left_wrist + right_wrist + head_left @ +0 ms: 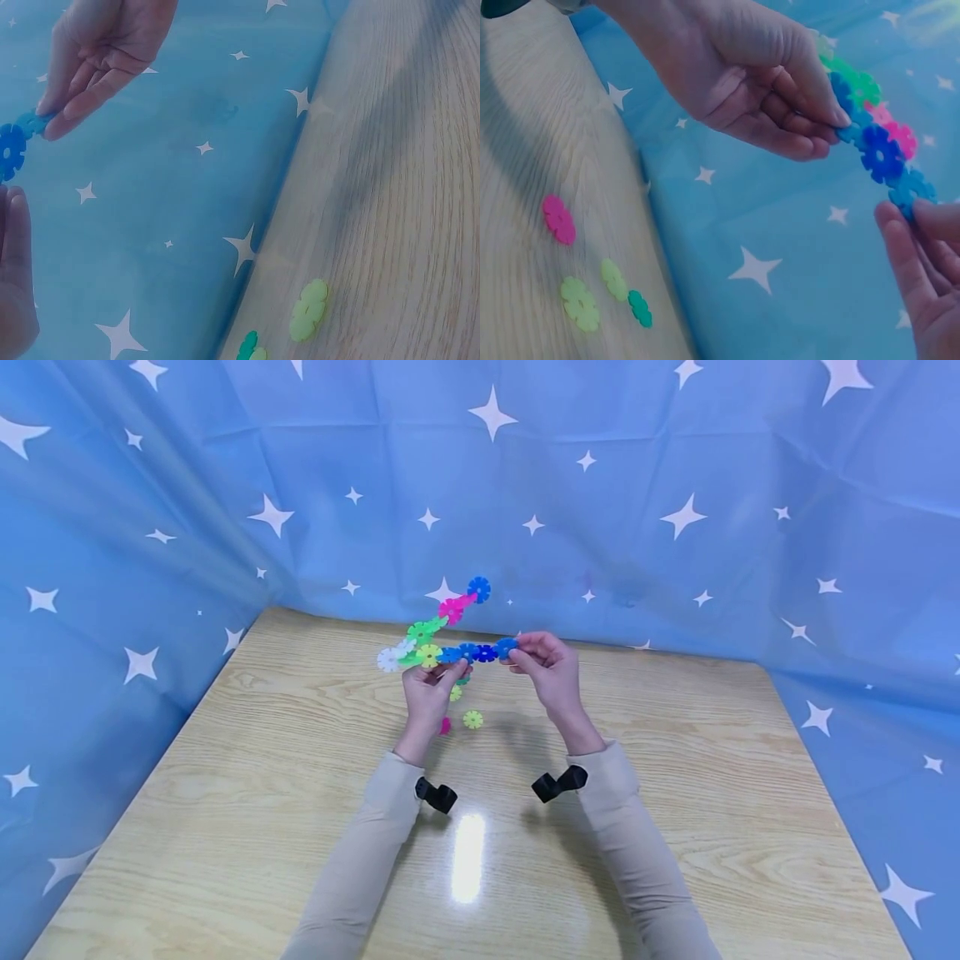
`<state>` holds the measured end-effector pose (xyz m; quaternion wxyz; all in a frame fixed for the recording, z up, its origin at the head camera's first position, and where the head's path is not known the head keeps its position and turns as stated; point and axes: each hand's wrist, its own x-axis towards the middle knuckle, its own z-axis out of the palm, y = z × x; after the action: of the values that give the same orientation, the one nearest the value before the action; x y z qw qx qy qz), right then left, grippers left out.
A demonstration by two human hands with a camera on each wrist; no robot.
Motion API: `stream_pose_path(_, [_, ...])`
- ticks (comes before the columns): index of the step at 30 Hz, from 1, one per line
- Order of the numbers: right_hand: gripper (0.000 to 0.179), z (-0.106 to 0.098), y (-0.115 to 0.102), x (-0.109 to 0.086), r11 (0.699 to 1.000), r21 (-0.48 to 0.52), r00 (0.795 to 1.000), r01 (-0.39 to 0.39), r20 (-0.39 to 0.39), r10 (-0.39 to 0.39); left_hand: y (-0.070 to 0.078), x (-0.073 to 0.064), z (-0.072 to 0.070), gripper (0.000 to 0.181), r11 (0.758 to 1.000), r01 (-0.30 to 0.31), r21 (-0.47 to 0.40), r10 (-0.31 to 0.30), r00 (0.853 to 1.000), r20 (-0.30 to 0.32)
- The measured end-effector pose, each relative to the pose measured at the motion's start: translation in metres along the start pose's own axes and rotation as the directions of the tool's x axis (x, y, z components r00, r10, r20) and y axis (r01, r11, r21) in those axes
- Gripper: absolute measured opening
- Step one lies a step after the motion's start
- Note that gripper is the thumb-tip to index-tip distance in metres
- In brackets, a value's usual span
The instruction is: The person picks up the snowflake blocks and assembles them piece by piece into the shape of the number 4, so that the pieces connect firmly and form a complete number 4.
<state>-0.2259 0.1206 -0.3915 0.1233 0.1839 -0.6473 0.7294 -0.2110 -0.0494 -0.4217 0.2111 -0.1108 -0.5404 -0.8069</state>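
Snowflake chain (pixel 450 639) hangs in the air above the wooden table (pixel 675 793), held between both hands — a branching string of notched plastic discs in white, green, yellow, pink and blue. Left hand (pixel 429 689) pinches it from below near the yellow and light-blue discs, thumb and fingers curled round that stretch; right hand (pixel 547 668) pinches the end blue disc (pixel 507 647) at its fingertips, with the darker blue disc (pixel 881 154) just inboard of them. The step in hand looks like seating that end disc onto the row, and it goes best if the left hand grips as close to the joint as it can, so that the long pink-and-blue branch rising away from it does not flex or twist loose. The right hand should line the disc's notch squarely with the neighbour's notch and press straight along the row — a skewed push would likely bend the chain at a weaker joint. Below the left hand, loose pieces lie on the table: a pale green disc (pixel 472 719), a pink disc (pixel 558 219) and a small teal disc (pixel 639 308), all well apart from the chain.
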Motion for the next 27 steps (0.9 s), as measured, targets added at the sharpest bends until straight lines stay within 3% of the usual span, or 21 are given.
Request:
stream_pose_path(9, [0.007,0.005,0.003,-0.001,0.997,0.045,0.998,0.061,0.004,-0.061,0.003,0.001,-0.002,0.017,1.000,-0.001,0.018,0.001,1.000,0.012])
stream_pose_path(17, [0.015,0.013,0.009,-0.006,0.991,0.103,0.996,0.080,-0.035,-0.077,0.009,0.004,-0.004,0.014,0.999,0.030,0.026,-0.030,1.000,0.007])
stream_pose_path(27, [0.019,0.017,0.015,-0.007,0.981,0.157,0.992,0.113,-0.069,-0.103,0.011,0.003,-0.003,0.015,0.998,0.003,0.061,-0.004,1.000,0.010])
